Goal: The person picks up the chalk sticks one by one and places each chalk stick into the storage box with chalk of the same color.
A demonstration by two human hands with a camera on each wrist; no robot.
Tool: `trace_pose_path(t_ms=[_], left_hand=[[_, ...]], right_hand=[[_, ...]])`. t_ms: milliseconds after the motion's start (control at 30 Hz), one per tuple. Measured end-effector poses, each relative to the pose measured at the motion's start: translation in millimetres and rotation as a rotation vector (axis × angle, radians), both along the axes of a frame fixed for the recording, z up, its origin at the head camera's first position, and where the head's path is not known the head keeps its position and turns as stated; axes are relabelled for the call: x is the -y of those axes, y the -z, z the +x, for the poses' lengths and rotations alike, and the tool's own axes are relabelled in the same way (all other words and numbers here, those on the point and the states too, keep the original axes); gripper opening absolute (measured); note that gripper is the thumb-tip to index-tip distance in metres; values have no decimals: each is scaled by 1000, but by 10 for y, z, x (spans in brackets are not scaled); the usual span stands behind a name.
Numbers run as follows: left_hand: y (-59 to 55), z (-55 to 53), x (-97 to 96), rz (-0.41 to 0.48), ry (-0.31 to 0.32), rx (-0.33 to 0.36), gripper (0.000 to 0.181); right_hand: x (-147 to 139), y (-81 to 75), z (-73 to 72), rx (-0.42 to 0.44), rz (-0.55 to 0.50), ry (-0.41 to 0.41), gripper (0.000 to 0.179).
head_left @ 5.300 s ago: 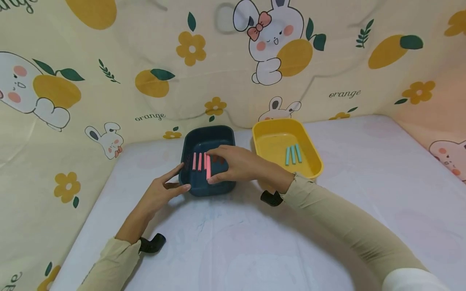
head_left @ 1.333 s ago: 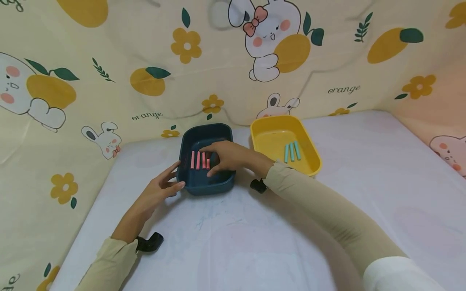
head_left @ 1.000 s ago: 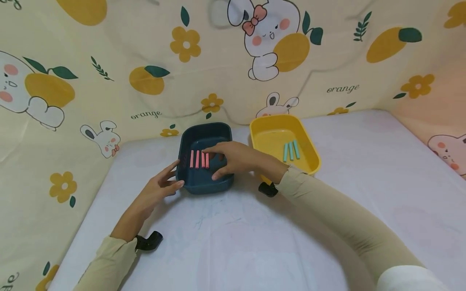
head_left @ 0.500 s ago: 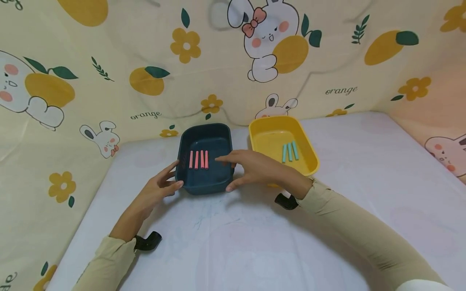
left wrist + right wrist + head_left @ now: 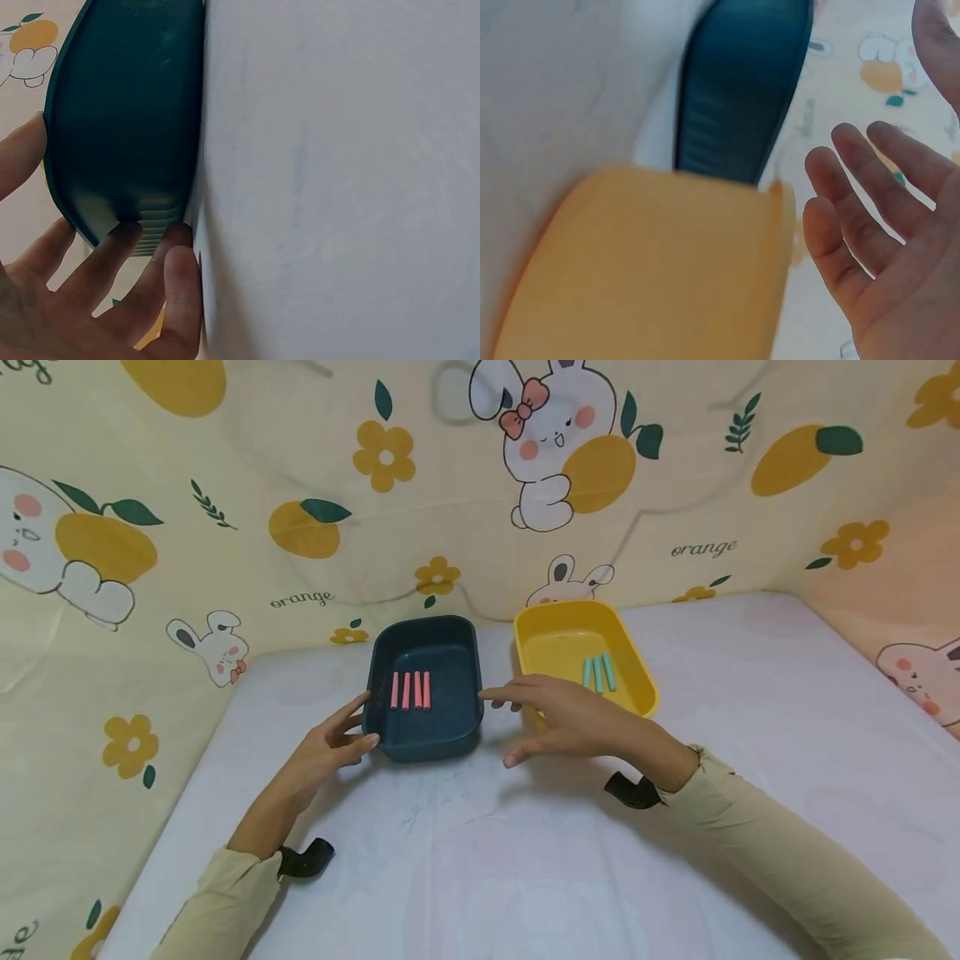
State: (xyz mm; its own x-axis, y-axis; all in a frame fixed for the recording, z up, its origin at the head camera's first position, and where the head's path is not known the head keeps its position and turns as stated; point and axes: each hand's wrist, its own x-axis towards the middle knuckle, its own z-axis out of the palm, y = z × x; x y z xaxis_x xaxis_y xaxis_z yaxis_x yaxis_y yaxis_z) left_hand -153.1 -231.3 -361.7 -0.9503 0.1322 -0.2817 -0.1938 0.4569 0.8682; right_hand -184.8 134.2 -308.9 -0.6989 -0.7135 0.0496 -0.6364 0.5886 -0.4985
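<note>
Several pink chalk sticks [image 5: 406, 691] lie side by side in the dark blue tray [image 5: 442, 747]. My left hand [image 5: 318, 760] rests its outstretched fingertips against the tray's left wall, its thumb at the near left corner; the left wrist view shows the fingers [image 5: 112, 259] spread along the outer wall. My right hand [image 5: 573, 714] hovers between the two trays with nothing in it, fingers loosely bent and thumb apart. In the right wrist view the palm [image 5: 907, 277] is bare. Behind that hand, three light teal chalk sticks [image 5: 608, 672] lie in the yellow tray [image 5: 525, 631], their lower ends partly covered.
Both trays stand near the back of a white-covered table [image 5: 480, 860], close to a cream cloth backdrop [image 5: 465, 527] printed with rabbits and oranges. A black wrist mount [image 5: 306, 860] sticks out from the left cuff, another black mount [image 5: 632, 791] from the right.
My right hand has let go of a pink chalk stick, which now lies beside the others. It has then moved right, out of the dark blue tray. My left hand has stayed put.
</note>
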Motion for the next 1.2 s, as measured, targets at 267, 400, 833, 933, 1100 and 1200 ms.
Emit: trace_pose_path(t_ms=[267, 400, 833, 933, 1100, 1200], left_hand=[[25, 16, -2, -12, -12, 13, 76], [25, 21, 12, -23, -20, 14, 76], [0, 26, -2, -24, 4, -1, 77], [-1, 22, -15, -23, 1, 1, 78], [-7, 31, -31, -16, -13, 0, 77], [-11, 33, -32, -23, -9, -8, 77]], right_hand=[[-360, -102, -7, 28, -72, 95, 82], [-540, -108, -64, 12, -55, 144, 79], [-1089, -222, -176, -71, -53, 312, 73], [-1200, -251, -216, -96, -49, 351, 70], [-1363, -207, -343, -99, 30, 428, 71], [-1452, -162, -410, -81, 102, 469, 73]])
